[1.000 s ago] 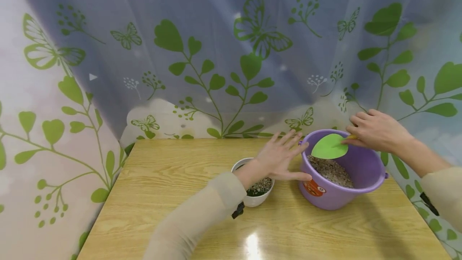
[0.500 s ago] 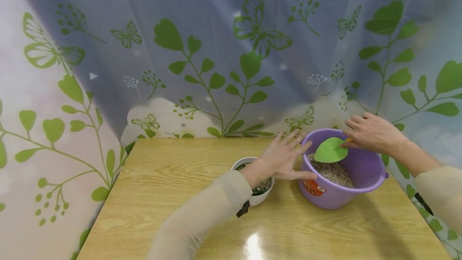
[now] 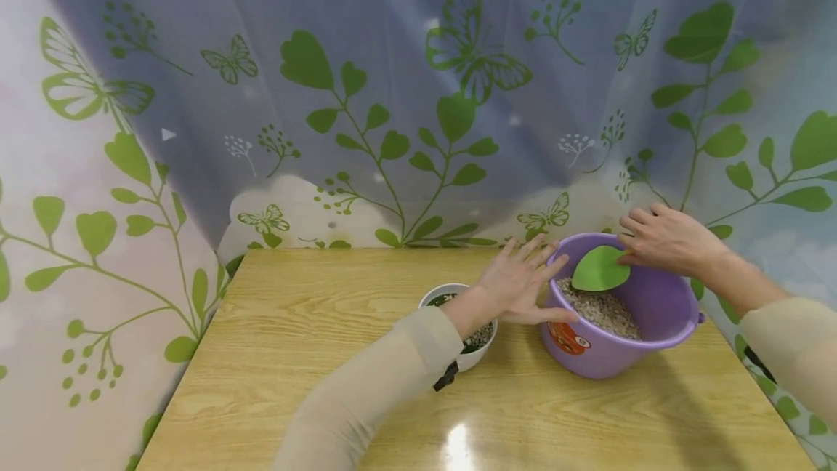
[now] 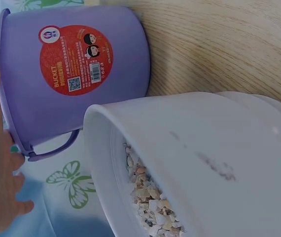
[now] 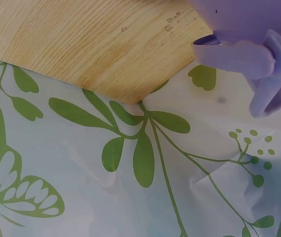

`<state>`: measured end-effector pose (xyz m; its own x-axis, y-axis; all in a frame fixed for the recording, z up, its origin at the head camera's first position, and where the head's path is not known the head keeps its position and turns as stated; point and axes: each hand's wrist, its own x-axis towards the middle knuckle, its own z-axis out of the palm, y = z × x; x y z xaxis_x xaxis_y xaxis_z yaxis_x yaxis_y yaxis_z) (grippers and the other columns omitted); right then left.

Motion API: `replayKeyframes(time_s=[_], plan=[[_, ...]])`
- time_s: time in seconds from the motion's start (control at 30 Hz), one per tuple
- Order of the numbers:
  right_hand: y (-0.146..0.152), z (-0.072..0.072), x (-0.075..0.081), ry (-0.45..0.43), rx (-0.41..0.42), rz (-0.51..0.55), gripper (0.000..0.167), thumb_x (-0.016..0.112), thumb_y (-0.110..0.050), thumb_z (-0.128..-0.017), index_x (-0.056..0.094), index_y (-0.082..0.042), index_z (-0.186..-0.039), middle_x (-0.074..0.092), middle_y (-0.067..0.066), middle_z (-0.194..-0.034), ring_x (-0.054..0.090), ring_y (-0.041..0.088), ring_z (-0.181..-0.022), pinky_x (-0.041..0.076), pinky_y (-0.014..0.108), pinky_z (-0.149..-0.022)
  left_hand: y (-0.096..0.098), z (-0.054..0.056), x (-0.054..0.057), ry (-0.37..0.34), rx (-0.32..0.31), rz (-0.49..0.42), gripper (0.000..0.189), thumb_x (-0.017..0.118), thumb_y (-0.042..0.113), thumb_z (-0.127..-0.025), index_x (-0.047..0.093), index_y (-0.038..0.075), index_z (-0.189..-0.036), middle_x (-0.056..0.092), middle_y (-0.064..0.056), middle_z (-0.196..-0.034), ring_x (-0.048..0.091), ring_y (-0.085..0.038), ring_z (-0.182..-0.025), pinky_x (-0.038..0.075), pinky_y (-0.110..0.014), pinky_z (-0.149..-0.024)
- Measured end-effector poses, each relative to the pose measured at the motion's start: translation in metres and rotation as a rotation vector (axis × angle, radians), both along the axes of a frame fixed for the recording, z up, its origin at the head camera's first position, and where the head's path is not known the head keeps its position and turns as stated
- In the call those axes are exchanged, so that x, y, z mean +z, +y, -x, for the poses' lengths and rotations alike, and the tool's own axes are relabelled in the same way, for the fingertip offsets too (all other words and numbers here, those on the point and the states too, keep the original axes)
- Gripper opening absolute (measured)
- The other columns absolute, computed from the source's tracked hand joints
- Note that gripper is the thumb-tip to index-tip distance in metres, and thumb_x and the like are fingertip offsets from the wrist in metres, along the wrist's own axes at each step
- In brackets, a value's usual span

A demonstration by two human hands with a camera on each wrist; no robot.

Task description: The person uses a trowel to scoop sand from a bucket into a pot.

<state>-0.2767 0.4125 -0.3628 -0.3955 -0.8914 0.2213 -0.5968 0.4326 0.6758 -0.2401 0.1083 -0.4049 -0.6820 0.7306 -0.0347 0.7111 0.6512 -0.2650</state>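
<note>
While the left hand point(image 3: 515, 286) spreads its fingers at the rim of the purple bucket point(image 3: 608, 360), lower right of the frame, the right hand point(image 3: 670, 243) grips the green shovel point(image 3: 600, 270) over the gravel point(image 3: 598, 311), probably light, stiff and best held by its hidden handle.

Purple bucket point(image 3: 604, 363) with a red side label point(image 3: 567, 340). Stands upright on the wooden table point(image 3: 275, 340), partly filled with coarse grey-brown gravel point(image 3: 604, 313). In its mouth, a leaf-shaped green trowel point(image 3: 599, 270), tilted.
</note>
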Motion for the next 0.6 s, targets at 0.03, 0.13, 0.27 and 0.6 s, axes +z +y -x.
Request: replayKeyframes(time_s=[0.03, 0.13, 0.27, 0.6], plan=[[-0.0002, 0.0006, -0.0005, 0.006, 0.001, -0.005, 0.084, -0.004, -0.063, -0.107, 0.055, -0.013, -0.073, 0.052, 0.005, -0.077, 0.042, 0.022, -0.071, 0.036, 0.037, -0.059, 0.0002, 0.0002, 0.0000, -0.001, -0.001, 0.001, 0.104, 0.018, 0.093, -0.092, 0.001, 0.028, -0.171, -0.003, 0.001, -0.180, -0.001, -0.024, -0.169, 0.011, -0.051, -0.138], [-0.0011, 0.0018, -0.0016, 0.013, 0.001, -0.016, 0.085, -0.006, -0.062, -0.107, 0.056, -0.013, -0.073, 0.052, 0.005, -0.077, 0.043, 0.022, -0.071, 0.036, 0.036, -0.059, 0.0007, 0.0003, 0.0000, 0.000, 0.000, 0.007, 0.104, 0.016, 0.094, -0.092, 0.000, 0.028, -0.171, -0.004, 0.001, -0.180, -0.002, -0.024, -0.169, 0.011, -0.051, -0.138], [-0.0025, 0.0036, -0.0023, 0.014, 0.002, -0.024, 0.085, -0.005, -0.062, -0.108, 0.056, -0.013, -0.074, 0.053, 0.005, -0.078, 0.043, 0.022, -0.071, 0.037, 0.036, -0.059, 0.0013, 0.0003, -0.0008, 0.002, 0.000, 0.000, 0.104, 0.016, 0.093, -0.092, 0.002, 0.028, -0.171, -0.003, 0.001, -0.180, 0.000, -0.024, -0.169, 0.011, -0.051, -0.138], [-0.0058, 0.0080, -0.0065, 0.006, 0.025, -0.077, 0.046, 0.056, -0.059, -0.083, 0.054, -0.014, -0.075, 0.057, 0.005, -0.081, 0.048, 0.022, -0.074, 0.040, 0.034, -0.062, 0.0022, 0.0004, -0.0034, 0.007, 0.003, -0.011, 0.102, 0.016, 0.092, -0.093, 0.004, 0.028, -0.172, -0.003, 0.001, -0.180, 0.001, -0.024, -0.169, 0.010, -0.051, -0.139]])
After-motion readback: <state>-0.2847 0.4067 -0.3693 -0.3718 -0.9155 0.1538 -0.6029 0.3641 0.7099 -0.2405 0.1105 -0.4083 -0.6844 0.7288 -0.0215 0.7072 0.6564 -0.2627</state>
